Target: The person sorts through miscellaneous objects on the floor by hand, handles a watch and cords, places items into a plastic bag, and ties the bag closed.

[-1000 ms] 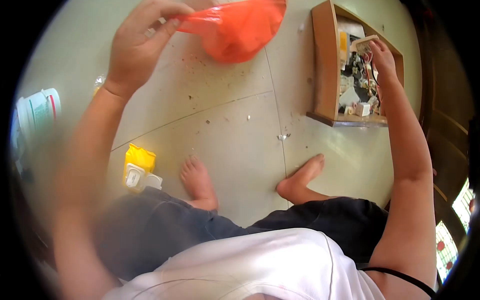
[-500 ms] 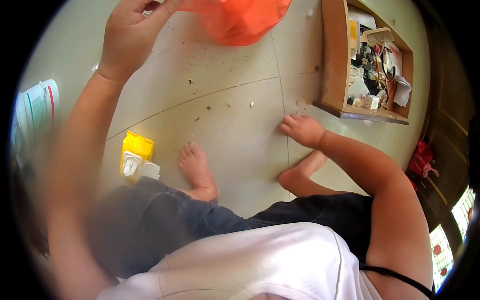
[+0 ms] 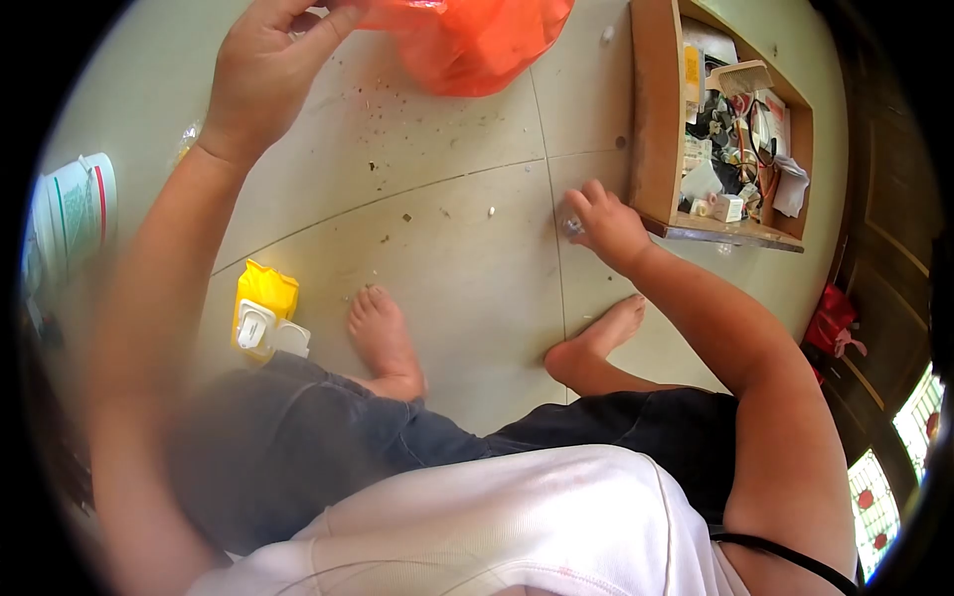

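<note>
Orange bag (image 3: 482,45); hands: left hand (image 3: 266,79) grips its edge; right hand (image 3: 613,230) pinches small clear scrap (image 3: 570,225)

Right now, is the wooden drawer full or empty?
Not empty: the wooden drawer holds a jumble, including a pale comb and small white box. Its depth of fill I cannot tell.
</note>
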Demonstrator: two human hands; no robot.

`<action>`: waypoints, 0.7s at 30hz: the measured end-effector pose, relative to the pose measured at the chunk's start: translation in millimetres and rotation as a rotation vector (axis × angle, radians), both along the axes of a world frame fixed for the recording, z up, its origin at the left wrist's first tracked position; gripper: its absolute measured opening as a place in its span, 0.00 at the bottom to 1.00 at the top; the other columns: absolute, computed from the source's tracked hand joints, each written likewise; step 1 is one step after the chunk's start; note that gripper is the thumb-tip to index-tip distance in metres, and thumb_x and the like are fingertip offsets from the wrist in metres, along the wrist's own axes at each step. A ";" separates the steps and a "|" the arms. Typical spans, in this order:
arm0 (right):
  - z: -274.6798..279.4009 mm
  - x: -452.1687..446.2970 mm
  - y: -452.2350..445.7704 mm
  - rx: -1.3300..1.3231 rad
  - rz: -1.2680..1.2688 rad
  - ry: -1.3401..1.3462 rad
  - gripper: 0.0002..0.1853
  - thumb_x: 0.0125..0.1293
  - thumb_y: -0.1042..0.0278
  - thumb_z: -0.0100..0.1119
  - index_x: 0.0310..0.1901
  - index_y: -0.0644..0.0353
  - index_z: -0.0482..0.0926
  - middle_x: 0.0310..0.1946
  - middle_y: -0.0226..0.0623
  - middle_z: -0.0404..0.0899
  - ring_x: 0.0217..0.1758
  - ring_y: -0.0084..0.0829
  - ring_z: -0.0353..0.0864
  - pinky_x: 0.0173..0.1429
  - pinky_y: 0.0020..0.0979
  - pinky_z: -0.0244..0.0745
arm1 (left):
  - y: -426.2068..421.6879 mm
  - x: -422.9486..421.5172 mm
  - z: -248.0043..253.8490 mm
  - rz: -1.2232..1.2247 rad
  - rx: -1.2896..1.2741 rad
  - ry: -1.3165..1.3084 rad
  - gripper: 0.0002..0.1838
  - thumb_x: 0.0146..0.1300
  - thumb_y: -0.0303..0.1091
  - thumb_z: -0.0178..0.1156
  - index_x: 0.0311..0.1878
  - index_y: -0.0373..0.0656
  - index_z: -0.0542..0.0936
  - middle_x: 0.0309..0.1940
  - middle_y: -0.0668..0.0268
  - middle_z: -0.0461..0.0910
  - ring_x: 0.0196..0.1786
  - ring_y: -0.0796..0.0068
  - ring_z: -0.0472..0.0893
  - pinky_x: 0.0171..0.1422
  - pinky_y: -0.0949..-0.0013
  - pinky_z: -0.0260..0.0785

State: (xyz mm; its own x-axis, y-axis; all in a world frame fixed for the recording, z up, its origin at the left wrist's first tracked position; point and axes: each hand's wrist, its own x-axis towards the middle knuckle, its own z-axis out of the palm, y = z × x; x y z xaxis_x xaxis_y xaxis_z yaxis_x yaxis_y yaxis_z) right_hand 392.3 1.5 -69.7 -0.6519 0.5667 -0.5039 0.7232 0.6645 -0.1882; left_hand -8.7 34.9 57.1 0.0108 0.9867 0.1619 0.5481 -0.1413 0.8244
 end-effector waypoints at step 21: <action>143.5 -182.3 223.1 -0.169 -0.190 0.849 0.25 0.67 0.59 0.63 0.62 0.61 0.74 0.69 0.53 0.63 0.73 0.45 0.63 0.72 0.34 0.62 | 3.7 2.2 -4.8 -0.129 0.217 0.028 0.09 0.61 0.17 0.58 0.42 0.41 0.80 0.39 0.67 0.77 0.42 0.73 0.76 0.44 0.73 0.69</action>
State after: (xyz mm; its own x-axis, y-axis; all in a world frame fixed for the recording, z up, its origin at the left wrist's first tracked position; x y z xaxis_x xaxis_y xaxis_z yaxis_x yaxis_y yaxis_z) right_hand 210.0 224.6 73.8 -0.7464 0.6652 0.0200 0.3903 0.4619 -0.7965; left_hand -6.5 38.5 52.2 0.1415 0.9190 0.3681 0.5360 -0.3837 0.7520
